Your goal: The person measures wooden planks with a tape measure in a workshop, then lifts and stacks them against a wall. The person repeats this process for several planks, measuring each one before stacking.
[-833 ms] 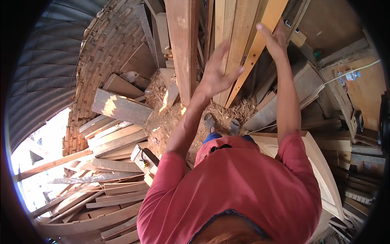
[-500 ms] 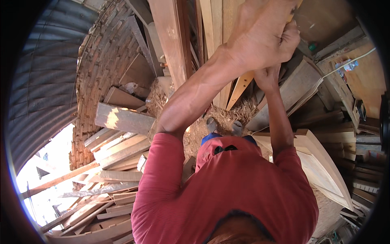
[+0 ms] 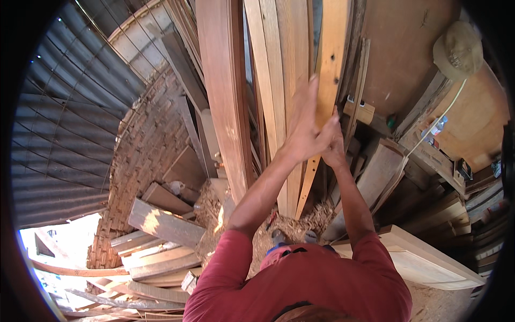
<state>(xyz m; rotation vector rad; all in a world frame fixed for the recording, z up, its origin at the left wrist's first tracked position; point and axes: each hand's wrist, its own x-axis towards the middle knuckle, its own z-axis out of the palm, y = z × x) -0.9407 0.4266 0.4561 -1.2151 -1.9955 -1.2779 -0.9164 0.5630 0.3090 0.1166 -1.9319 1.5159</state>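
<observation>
A long yellow plank on end, two hands at its edges

The yellow plank point(image 3: 331, 59) runs from the top edge of the frame, right of centre, down to the middle, its foot near the wood shavings point(image 3: 263, 236). Dark holes dot its face. I'd judge it stiff and fairly weighty, awkward more from length than from bulk, and likely top-heavy on end. The face looks smooth enough to slide under a flat palm, and the edges might splinter. I'd take it by both long edges, one hand well above the other, clear of the holes.

The left hand point(image 3: 308, 134) is open in front of the plank, fingers up and thumb out toward the right. The right hand point(image 3: 333, 144) is at the plank's right edge, fingers partly curled; from here I can't tell whether it has closed on the wood, or whether the two hands touch.

Just left stand pale boards point(image 3: 273, 91), then a reddish-brown board point(image 3: 222, 96) at top centre. Farther out, a brick wall point(image 3: 142, 139) curves through the left of the frame, a cap point(image 3: 458, 51) hangs upper right, and a pale panel point(image 3: 424, 263) lies lower right.
</observation>
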